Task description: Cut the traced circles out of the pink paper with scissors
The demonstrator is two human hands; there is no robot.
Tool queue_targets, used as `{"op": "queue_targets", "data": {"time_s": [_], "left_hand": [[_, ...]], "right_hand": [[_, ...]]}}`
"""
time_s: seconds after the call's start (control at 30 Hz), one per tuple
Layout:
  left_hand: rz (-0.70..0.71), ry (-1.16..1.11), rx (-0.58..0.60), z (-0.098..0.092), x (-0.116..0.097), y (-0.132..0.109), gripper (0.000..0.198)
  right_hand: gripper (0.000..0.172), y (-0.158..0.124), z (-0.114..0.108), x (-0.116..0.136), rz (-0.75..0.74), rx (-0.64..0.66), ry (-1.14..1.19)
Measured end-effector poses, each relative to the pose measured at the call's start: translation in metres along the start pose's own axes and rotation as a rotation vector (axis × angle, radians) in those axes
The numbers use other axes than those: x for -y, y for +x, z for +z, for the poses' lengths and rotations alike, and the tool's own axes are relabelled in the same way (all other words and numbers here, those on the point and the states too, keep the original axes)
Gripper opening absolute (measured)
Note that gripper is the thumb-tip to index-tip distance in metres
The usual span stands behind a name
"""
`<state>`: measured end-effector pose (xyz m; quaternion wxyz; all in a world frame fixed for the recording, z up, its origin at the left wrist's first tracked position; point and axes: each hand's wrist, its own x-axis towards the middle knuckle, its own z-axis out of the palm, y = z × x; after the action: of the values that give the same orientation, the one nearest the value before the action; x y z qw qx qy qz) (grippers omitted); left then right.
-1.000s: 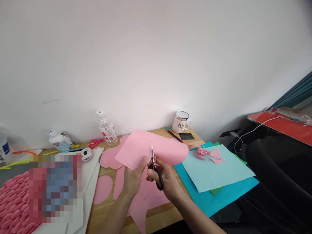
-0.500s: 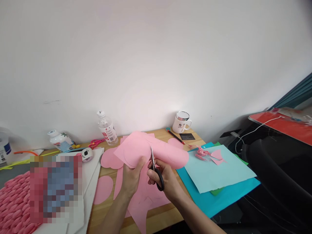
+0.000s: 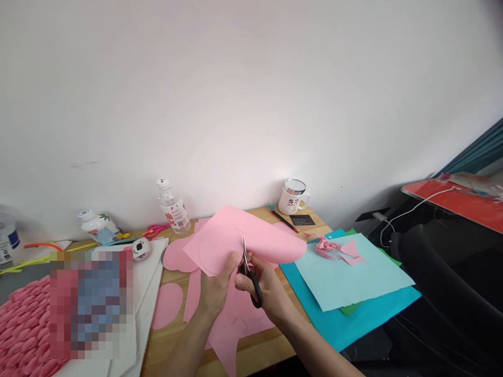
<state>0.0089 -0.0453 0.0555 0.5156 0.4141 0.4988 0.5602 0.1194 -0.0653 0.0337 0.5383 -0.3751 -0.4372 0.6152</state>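
My left hand (image 3: pixel 217 287) grips the lower edge of a large pink paper (image 3: pixel 220 235) with its thumb on top. Faint drawn curves show on this paper, and its right side bends over in a fold. My right hand (image 3: pixel 264 285) is closed round the black handles of a pair of scissors (image 3: pixel 255 288). The blades point up and meet the paper just right of my left thumb. Beneath lie more pink sheets (image 3: pixel 226 340), a pink round piece (image 3: pixel 168 305) and a scalloped pink piece (image 3: pixel 176 255).
A clear bottle (image 3: pixel 175 212) and a white mug (image 3: pixel 293 198) stand by the wall. Pink scraps (image 3: pixel 328 247) lie on a pale blue sheet (image 3: pixel 353 277) at the right. Pink scissors (image 3: pixel 155 231), a white bottle (image 3: pixel 100 228) and a pink woven item (image 3: pixel 25 324) are at the left.
The folded right part of the pink paper has tilted and flattened a little, and its top edge has risen. My right fingers have shifted slightly on the scissors.
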Motion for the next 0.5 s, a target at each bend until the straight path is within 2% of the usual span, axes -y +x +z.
{"op": "queue_targets", "data": {"time_s": [0.3, 0.5], "left_hand": [[0.035, 0.039, 0.041, -0.0018, -0.0007, 0.004, 0.036], [0.006, 0.056, 0.064, -0.002, -0.0017, 0.003, 0.033]], "right_hand": [[0.045, 0.0016, -0.002, -0.0012, 0.009, -0.009, 0.007], [0.045, 0.0002, -0.0007, 0.0006, 0.034, -0.033, 0.017]]}}
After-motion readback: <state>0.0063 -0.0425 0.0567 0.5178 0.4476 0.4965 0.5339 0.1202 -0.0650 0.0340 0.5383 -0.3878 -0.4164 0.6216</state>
